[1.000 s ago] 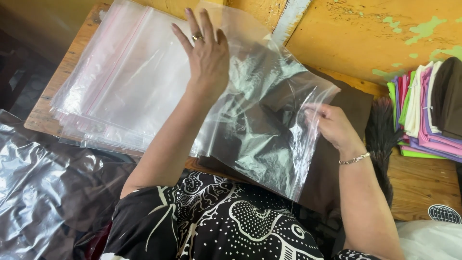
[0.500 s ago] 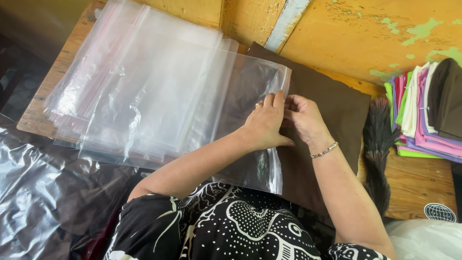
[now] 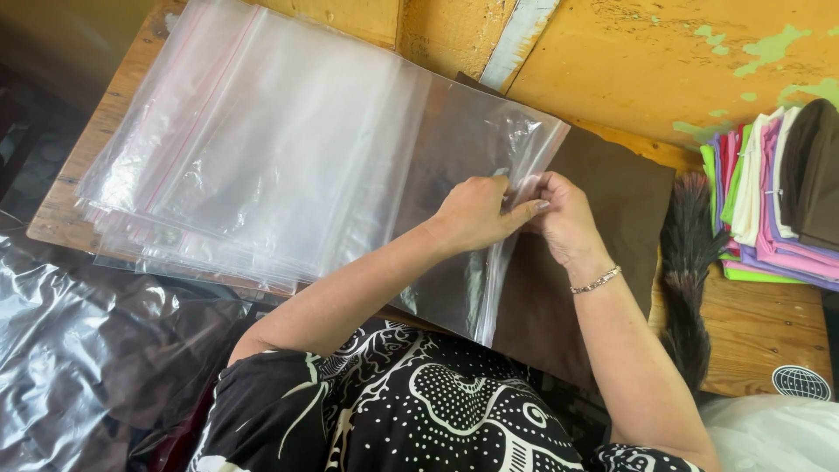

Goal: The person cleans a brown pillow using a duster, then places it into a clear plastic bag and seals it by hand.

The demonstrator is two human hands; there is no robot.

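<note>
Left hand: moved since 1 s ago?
Yes. The left hand came off the stack of clear plastic zip bags and shifted right, to the top bag's edge beside the right hand.

Stack of folded coloured garments (image 3: 769,201) far right on wooden table (image 3: 752,323), dark brush (image 3: 690,262) just left, crinkled plastic sheet (image 3: 79,350) near left.

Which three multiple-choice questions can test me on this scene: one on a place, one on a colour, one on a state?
1. Where is the stack of folded clothes?
A. at the right edge
B. on the lap
C. under the bags

2. What colour is the cloth beneath the clear bag?
A. white
B. dark brown
C. green

3. What do the hands do?
A. rest flat
B. hang free
C. pinch the bag's edge

Key: 1 A, it lies beside the wall; 2 B, it shows past the bag; 3 C, left hand and right hand meet on the edge.
</note>
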